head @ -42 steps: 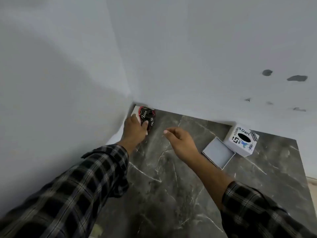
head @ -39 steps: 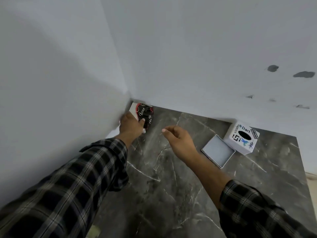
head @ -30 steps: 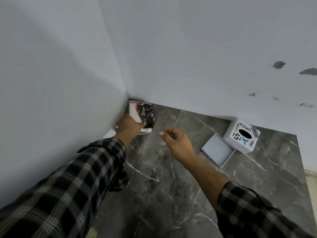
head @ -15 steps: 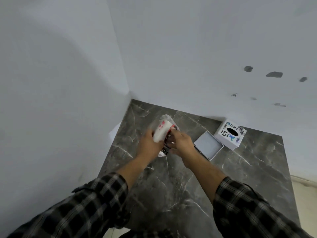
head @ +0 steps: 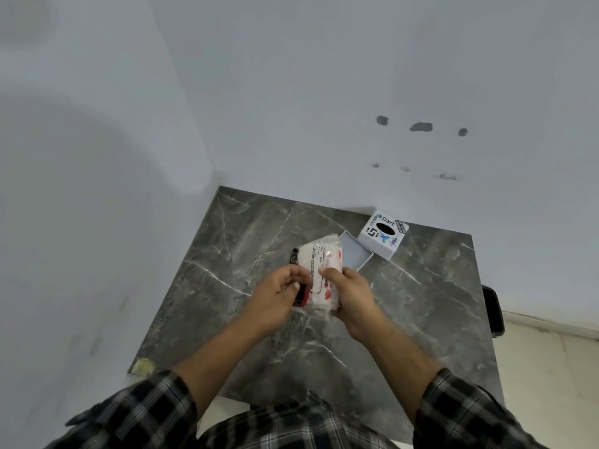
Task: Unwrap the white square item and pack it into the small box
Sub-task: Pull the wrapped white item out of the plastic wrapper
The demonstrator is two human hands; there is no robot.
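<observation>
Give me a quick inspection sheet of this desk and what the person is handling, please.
Surface: dark marble table, set into a corner of white walls.
Job's things: wrapped packet, still in its wrapper, held above the table; open small box beyond it; printed white lid beside the box.
Clutter: scrap at the table's near left corner.
Hands: left hand and right hand both grip the packet.
Cables: nothing seen.
Surroundings: marks on the wall; dark object off the table's right edge.

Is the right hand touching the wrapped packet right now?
Touching. The head view shows the right hand with its fingers curled around the wrapped packet along its right edge, thumb pressed on its face; no gap is visible.
</observation>
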